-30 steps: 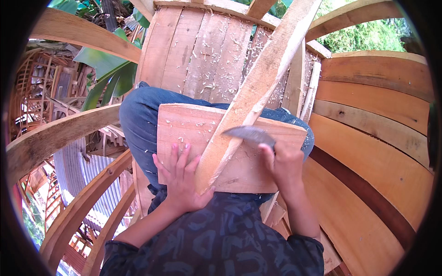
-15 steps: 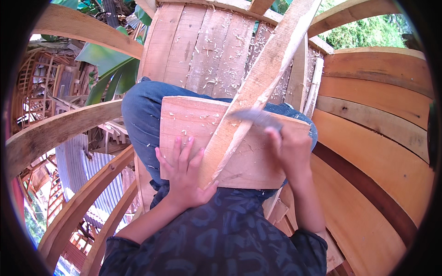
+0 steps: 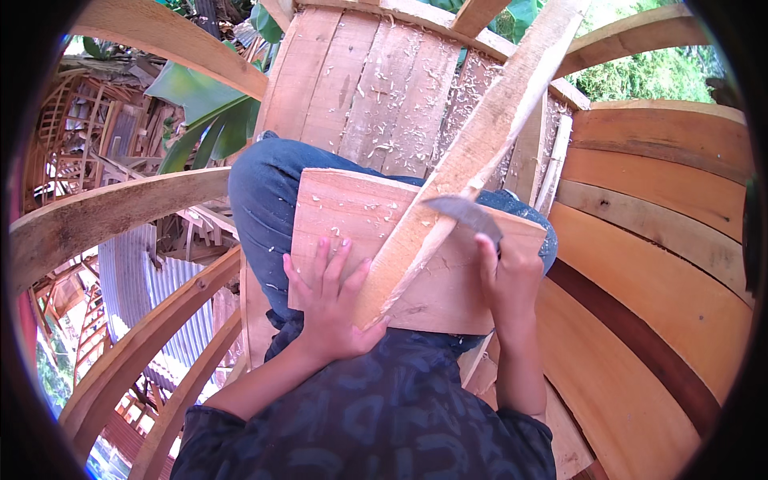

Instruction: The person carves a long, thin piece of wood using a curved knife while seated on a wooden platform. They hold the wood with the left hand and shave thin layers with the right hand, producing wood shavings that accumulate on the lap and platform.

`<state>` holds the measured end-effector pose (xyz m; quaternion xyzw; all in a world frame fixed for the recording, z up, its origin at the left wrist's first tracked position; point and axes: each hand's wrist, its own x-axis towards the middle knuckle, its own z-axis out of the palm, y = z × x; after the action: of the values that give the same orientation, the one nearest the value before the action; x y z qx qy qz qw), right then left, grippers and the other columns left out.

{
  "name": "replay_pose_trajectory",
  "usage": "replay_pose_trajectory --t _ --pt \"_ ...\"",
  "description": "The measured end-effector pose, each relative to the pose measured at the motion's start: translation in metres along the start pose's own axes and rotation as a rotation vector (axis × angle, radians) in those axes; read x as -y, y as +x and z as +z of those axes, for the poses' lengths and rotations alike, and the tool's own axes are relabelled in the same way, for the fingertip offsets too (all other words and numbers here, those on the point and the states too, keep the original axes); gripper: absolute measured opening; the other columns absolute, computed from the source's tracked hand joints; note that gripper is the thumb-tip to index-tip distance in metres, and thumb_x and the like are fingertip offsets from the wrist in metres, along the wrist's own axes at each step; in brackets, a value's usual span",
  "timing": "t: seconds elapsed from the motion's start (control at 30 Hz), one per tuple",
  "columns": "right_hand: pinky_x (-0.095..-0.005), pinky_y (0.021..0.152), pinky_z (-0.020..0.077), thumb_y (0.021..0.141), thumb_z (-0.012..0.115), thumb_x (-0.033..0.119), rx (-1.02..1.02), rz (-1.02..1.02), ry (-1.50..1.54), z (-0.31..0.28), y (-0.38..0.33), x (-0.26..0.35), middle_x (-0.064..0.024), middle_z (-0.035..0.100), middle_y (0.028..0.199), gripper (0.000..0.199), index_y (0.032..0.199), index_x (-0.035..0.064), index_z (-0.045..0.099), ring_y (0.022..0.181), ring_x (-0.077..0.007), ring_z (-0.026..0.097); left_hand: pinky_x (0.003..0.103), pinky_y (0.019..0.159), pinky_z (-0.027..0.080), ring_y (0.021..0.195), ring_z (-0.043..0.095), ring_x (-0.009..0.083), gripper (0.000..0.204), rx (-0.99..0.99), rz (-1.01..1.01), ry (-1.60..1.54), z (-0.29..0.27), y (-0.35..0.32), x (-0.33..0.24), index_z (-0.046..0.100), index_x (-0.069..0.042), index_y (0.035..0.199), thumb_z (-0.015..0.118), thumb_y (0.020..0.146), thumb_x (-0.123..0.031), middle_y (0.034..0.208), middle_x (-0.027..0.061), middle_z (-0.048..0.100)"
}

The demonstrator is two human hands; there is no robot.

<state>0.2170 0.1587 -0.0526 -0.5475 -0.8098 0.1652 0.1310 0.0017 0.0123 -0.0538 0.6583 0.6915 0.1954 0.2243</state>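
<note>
A pale wooden board [image 3: 352, 220] lies across my lap. A long wooden stick [image 3: 488, 136] runs from its near end on the board up to the top right. My left hand [image 3: 332, 300] lies flat with fingers spread, pressing the stick's lower end and the board. My right hand [image 3: 504, 276] grips a knife with a curved grey blade [image 3: 464, 212]. The blade's edge rests against the stick's right side, where a thin strip is peeling off.
Wood shavings cover the plank deck [image 3: 376, 80] ahead of my knees. Curved wooden ribs [image 3: 104, 212] arc to the left, and stacked curved planks [image 3: 656, 240] form a wall on the right. Corrugated metal roofing [image 3: 132, 280] and green leaves [image 3: 208, 112] lie beyond the left side.
My right hand has moved the blade along the stick, from higher on it to lower and back, shaving its edge. My left hand stays pressed on the stick's lower end.
</note>
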Motion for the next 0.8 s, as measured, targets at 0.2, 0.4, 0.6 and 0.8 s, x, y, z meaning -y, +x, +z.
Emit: replay_pose_trajectory --t 0.2,0.4,0.6,0.8 --pt "-0.0424 0.046 0.0413 0.085 0.067 0.046 -0.036 0.026 -0.098 -0.003 0.017 -0.008 -0.0132 0.053 0.053 0.048 0.064 0.0048 0.054 0.048 -0.0326 0.055 0.074 0.104 -0.005 0.143 0.019 0.0429 0.077 -0.032 -0.025 0.008 -0.002 0.0 -0.003 0.048 -0.009 0.131 0.07 0.066 -0.044 0.148 0.0193 0.034" --pt "-0.0428 0.044 0.0405 0.086 0.065 0.047 0.072 -0.122 -0.089 -0.001 -0.011 0.015 -0.0136 0.051 0.051 0.05 0.061 0.0057 0.05 0.046 -0.033 0.054 0.073 0.105 -0.005 0.144 0.018 0.0423 0.078 -0.025 -0.009 -0.013 0.003 0.0 0.0 0.049 -0.009 0.131 0.07 0.065 -0.044 0.148 0.019 0.033" --pt "-0.0421 0.044 0.0407 0.087 0.066 0.044 -0.02 0.003 -0.035 -0.009 0.014 -0.003 -0.0137 0.051 0.051 0.049 0.059 0.0058 0.051 0.046 -0.0332 0.054 0.073 0.105 -0.005 0.144 0.018 0.0419 0.079 -0.028 -0.037 -0.009 -0.003 -0.002 -0.004 0.049 -0.009 0.131 0.071 0.065 -0.045 0.148 0.019 0.034" --pt "-0.0428 0.046 0.041 0.088 0.064 0.046 0.095 -0.243 -0.071 -0.002 0.008 0.009 -0.0167 0.054 0.055 0.049 0.064 0.0032 0.057 0.047 -0.0347 0.054 0.073 0.105 -0.006 0.144 0.018 0.0418 0.078 -0.032 -0.017 -0.003 0.005 0.003 0.001 0.048 -0.008 0.131 0.071 0.065 -0.044 0.148 0.0192 0.034"
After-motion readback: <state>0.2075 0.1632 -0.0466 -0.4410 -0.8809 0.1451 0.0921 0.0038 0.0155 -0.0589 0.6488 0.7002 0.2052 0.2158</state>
